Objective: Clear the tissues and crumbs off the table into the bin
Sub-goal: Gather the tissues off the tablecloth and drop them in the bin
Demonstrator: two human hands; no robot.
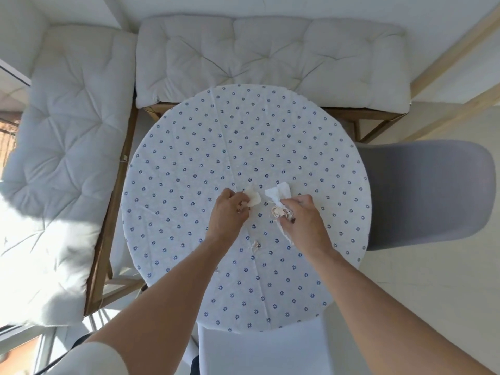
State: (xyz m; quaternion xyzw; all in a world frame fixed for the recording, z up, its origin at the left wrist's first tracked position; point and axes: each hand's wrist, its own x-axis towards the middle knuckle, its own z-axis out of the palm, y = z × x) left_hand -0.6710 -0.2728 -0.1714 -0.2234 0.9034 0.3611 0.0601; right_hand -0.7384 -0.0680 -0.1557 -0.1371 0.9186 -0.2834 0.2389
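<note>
White cloth dotted with small blue flowers covers the round tabletop (189,158), seen from the head camera looking straight down. The left hand (228,209) is curled shut around a pale, crumpled tissue (253,198) near the middle of the cloth. Just beside it, the right hand (303,216) pinches a white tissue (278,192) against the cloth, with a crumpled, brownish scrap (278,212) tucked under its fingertips.

A smaller scrap (255,244) lies loose between the two forearms, and a tiny crumb (hard to make out) sits near the left forearm.

Gathering looks to be the step in hand, not disposal. No bin shows anywhere in this view, so the next move likely calls for scooping the loose scrap into one hand and then finding the bin off the tabletop.
</note>
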